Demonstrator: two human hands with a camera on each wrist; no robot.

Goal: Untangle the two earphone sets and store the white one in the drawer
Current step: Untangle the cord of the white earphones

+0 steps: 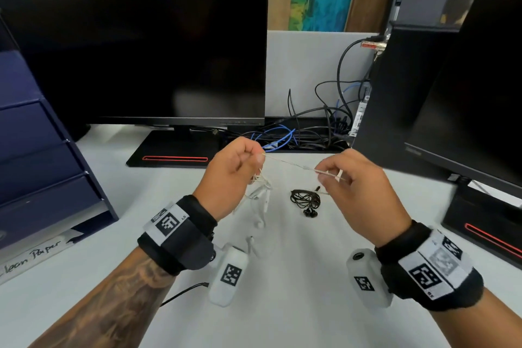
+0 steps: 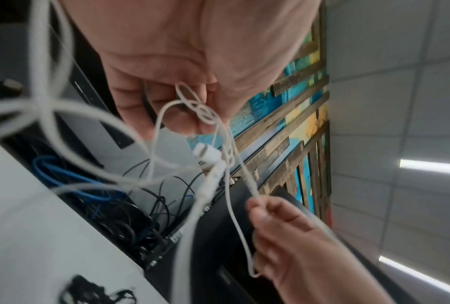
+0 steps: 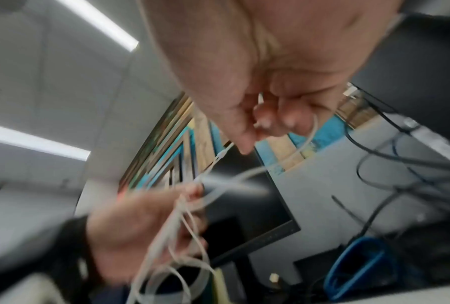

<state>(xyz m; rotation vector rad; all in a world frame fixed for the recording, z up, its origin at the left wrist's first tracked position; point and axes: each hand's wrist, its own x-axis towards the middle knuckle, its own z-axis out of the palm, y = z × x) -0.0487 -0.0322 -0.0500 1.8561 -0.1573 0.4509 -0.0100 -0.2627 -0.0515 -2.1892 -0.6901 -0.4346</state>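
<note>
Drawer unit point(image 1: 42, 167): dark blue, at the counter's point(image 1: 296, 305) left edge, drawers closed.
Left hand point(image 1: 234, 175): raised above the counter, grip pinched on the white earphones point(image 1: 261, 192); tangled loops hang below it.
Cord span: taut between both hands.
Right hand point(image 1: 356, 189): grip pinched on the same cord.
Black earphones point(image 1: 306, 202): coiled on the counter between the hands, apart from the white set.
Left wrist view only: small knotted loops point(image 2: 200, 109) at the left fingertips point(image 2: 182, 121).
</note>
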